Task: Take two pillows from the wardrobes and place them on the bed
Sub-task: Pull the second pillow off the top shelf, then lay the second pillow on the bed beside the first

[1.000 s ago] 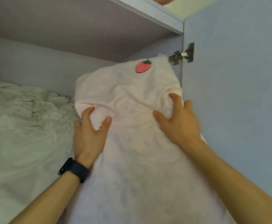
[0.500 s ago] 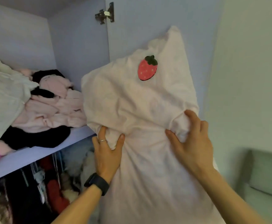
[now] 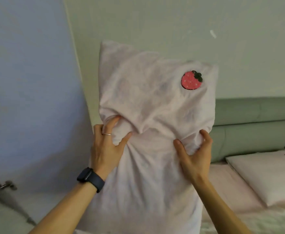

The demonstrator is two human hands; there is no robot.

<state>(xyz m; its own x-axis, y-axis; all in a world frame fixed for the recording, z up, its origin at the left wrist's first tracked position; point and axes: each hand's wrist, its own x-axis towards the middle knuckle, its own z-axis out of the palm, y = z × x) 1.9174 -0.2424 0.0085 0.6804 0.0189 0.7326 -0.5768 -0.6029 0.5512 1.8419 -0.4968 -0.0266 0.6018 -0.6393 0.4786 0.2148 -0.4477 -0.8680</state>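
You are carrying the pink pillow [image 3: 148, 115] upright toward the bed [image 3: 231, 186]; keep both grips even so it does not sag or twist as you are swinging it over.
Your left hand [image 3: 107, 147] is clenching a bunched fold at the pillow's left side, your right hand [image 3: 195, 154] is gripping fabric at its right edge. The bed, with another pillow [image 3: 265, 174] on it, is lying low beyond your right hand.

Bed [image 3: 222, 188] with green headboard [image 3: 250, 119], pale pillow [image 3: 270, 176] lying flat on it
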